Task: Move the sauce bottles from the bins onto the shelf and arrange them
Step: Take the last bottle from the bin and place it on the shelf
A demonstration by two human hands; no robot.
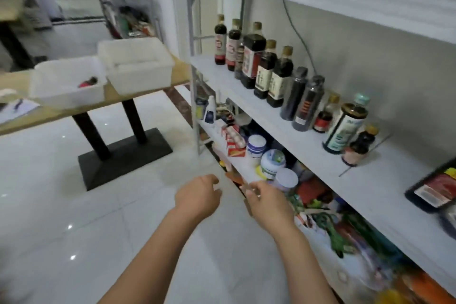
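Several dark sauce bottles (261, 66) stand in a row along the white shelf (320, 153), running from its far left end toward the right. On the wooden table (61, 116) sit two white bins. The left bin (66, 84) holds one small dark bottle (88, 81) lying down. The right bin (135, 64) looks empty. My left hand (197, 195) and my right hand (267, 201) hang close together over the floor in front of the lower shelf, fingers loosely curled, holding nothing.
The lower shelf (237, 160) carries jars, tubs and small boxes. Packets and bags crowd the bottom level. A dark tray of packaged food (431, 192) lies at the right end of the bottle shelf. The table stands on a black pedestal base (123, 155) on white tiles.
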